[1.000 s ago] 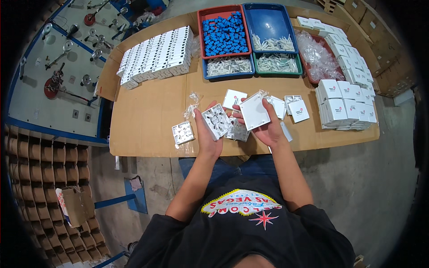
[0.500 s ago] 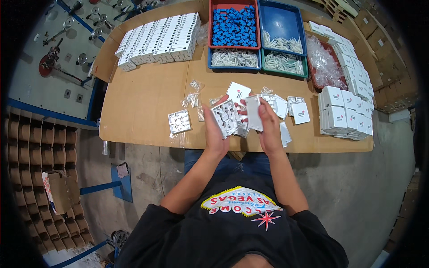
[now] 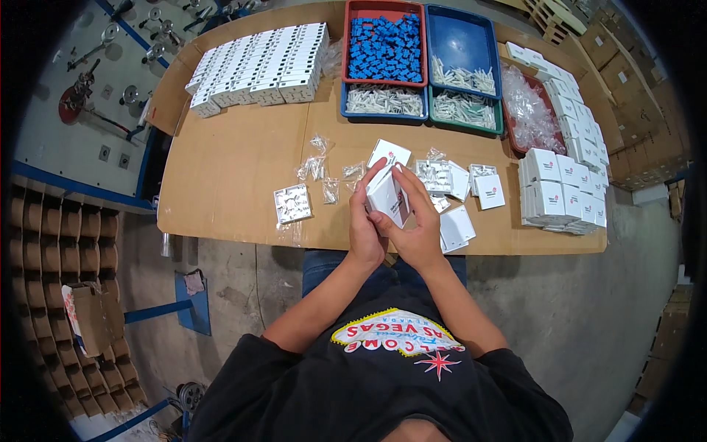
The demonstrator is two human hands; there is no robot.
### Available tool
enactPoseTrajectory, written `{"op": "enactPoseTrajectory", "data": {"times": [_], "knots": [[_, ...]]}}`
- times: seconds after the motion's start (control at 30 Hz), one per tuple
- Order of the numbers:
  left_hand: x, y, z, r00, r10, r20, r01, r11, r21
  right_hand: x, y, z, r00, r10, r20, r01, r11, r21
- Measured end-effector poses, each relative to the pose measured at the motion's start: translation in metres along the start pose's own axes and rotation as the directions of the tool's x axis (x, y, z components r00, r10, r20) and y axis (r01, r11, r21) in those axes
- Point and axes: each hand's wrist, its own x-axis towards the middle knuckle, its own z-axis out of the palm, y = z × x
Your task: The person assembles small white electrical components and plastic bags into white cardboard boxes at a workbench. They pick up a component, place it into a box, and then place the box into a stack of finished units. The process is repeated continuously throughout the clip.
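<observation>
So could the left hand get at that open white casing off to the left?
Probably yes: nothing tall stands between the left hand and the open white casing, just a small plastic bag beside the way. It would first have to leave the white box to the right hand.

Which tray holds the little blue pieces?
The red tray directly left of the mostly bare blue tray. It alone holds blue pieces; the others hold white pieces or clear plastic.

Downward fisheye view from head height
</observation>
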Motion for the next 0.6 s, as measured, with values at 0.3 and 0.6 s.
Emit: {"op": "enactPoseTrajectory", "data": {"times": [0.3, 0.6], "knots": [[0.002, -0.002, -0.006, 0.995, 0.038, 0.092, -0.036, 0.999, -0.03, 0.007, 0.004, 0.003, 0.995, -0.025, 0.099, 0.017, 0.997, 0.076], [0.008, -0.02, -0.01, 0.911, 0.109, 0.398, -0.348, 0.721, 0.599, 0.012, 0.047, -0.016, 0.814, 0.576, -0.073, -0.448, 0.703, 0.553]]}}
